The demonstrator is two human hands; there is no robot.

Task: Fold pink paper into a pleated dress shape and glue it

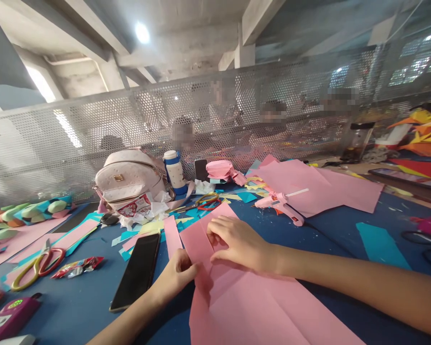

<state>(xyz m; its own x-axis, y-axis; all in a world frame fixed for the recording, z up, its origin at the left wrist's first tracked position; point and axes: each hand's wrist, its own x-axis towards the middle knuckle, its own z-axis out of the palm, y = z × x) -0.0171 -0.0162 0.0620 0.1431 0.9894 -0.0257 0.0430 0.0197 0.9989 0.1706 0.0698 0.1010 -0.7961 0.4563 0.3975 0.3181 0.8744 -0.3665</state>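
Observation:
A large sheet of pink paper (258, 306) lies in front of me, its far end folded into a flap. My left hand (182, 272) pinches the sheet's left edge, thumb on top and fingers curled beneath. On the far end rests my right hand (242, 244), its fingers bent and closed on the folded part; the fingertips are partly hidden. A narrow pink paper strip (173, 238) lies just beyond my left hand. Beside my left forearm is a black smartphone (138, 273).
Behind the paper lie red-handled scissors (206, 203) and a pink glue gun (280, 206). More scissors (39, 266) and a snack wrapper (78, 267) are at left. A backpack (129, 175) and a bottle (175, 172) stand before a perforated metal screen (136, 124), with people beyond.

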